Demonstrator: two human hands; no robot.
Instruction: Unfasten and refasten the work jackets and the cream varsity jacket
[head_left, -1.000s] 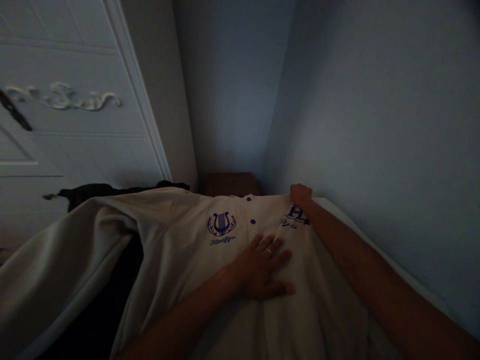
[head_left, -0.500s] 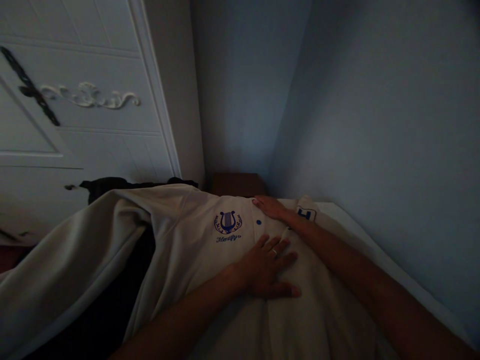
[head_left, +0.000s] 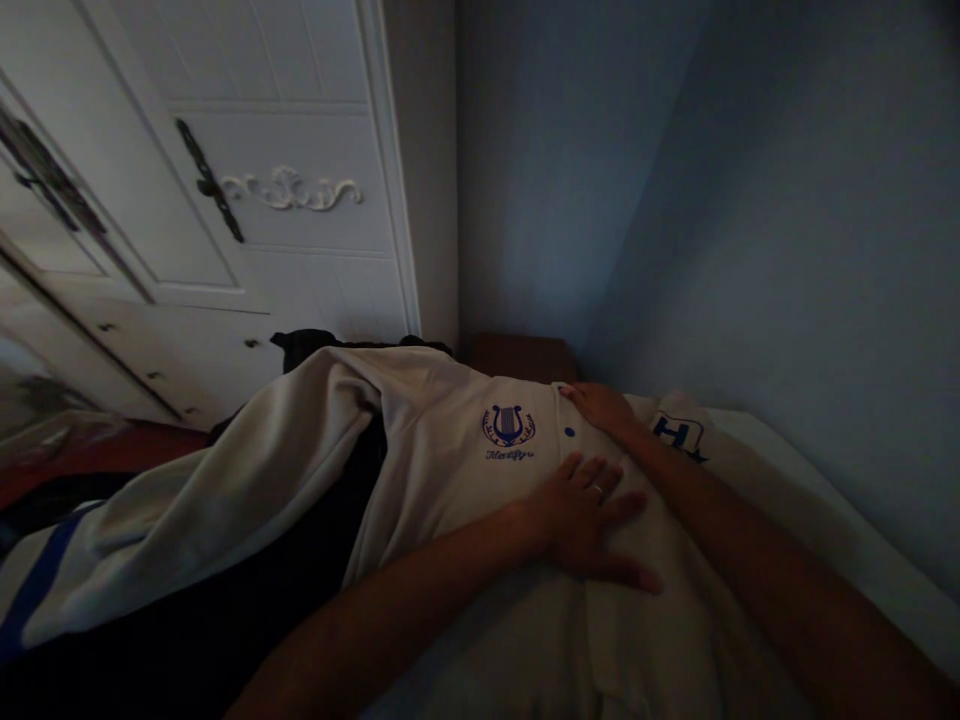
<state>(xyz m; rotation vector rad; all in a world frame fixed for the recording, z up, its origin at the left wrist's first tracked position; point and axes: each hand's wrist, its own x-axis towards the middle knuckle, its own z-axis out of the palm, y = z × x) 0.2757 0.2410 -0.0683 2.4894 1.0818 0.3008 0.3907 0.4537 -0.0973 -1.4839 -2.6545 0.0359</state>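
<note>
A cream jacket with a blue lyre emblem, blue buttons and a blue letter patch lies spread in front of me. My left hand rests flat on its front, fingers spread, a ring on one finger. Farther away, my right hand lies flat near the collar, beside the top button, fingers stretched out. One long sleeve trails off to the left over dark cloth.
A white panelled wardrobe with dark handles stands at the left. Bare blue-grey walls meet in a corner ahead, with a brown wooden piece at its foot. A white surface edge runs along the right wall. Dark clothing lies under the sleeve.
My right hand let go of the bunched right front near the letter patch and slid left onto the collar by the buttons, now flat. The view has swung left. My left hand stayed put.
</note>
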